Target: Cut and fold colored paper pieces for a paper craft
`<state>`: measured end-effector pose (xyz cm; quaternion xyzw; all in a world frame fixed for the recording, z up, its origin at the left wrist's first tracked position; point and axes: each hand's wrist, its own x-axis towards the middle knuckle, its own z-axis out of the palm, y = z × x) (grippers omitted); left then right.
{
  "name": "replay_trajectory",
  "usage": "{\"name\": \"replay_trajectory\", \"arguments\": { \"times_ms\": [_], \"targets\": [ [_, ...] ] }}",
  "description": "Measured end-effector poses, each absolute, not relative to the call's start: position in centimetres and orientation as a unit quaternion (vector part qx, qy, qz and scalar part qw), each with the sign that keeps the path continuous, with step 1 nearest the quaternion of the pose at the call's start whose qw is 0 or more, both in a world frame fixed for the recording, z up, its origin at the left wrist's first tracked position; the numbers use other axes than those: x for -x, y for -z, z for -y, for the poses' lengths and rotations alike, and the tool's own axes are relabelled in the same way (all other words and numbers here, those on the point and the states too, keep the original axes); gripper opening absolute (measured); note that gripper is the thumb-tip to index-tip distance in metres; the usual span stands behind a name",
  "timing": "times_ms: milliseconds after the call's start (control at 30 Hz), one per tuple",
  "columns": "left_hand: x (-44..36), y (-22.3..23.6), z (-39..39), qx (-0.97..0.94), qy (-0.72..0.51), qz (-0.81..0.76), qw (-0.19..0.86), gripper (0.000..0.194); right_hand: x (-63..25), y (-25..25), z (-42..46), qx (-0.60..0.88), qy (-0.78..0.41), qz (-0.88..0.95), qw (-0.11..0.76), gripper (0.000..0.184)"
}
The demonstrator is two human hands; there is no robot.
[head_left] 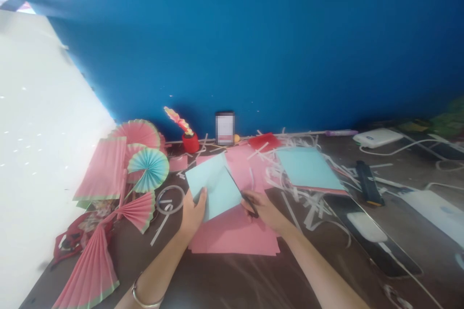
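Note:
My left hand (194,210) is closed on a light blue sheet of paper (213,183), with the thumb lying on its face. The sheet is tilted above a stack of pink paper (235,239). My right hand (263,210) is closed around the dark handle of what look like scissors (251,203). Their thin dark blade runs along the right edge of the blue sheet. The fingers beneath the sheet are hidden.
Pleated paper fans (148,170) crowd the left side. Paper strips (311,207) lie scattered around a blue paper stack (308,166). A red pot (190,142) and an upright phone (225,129) stand by the blue wall. Tablet (377,236), stapler-like black object (369,183) and cables are right.

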<state>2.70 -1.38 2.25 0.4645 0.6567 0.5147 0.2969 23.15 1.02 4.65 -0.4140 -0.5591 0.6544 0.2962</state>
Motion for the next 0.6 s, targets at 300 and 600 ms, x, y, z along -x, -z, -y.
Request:
{"name": "replay_trajectory", "arguments": {
  "times_ms": [300, 600],
  "targets": [
    [-2.88, -2.28, 1.48, -0.468, -0.514, -0.651, 0.305, 0.046, -23.02, -4.85, -0.91, 0.418, -0.648, 0.561, 0.302, 0.029],
    [-2.99, -2.14, 1.46, -0.464, -0.521, -0.649, 0.304, 0.046, -22.97, -5.03, -0.89, 0.422, -0.646, 0.558, 0.306, 0.034]
  ]
}}
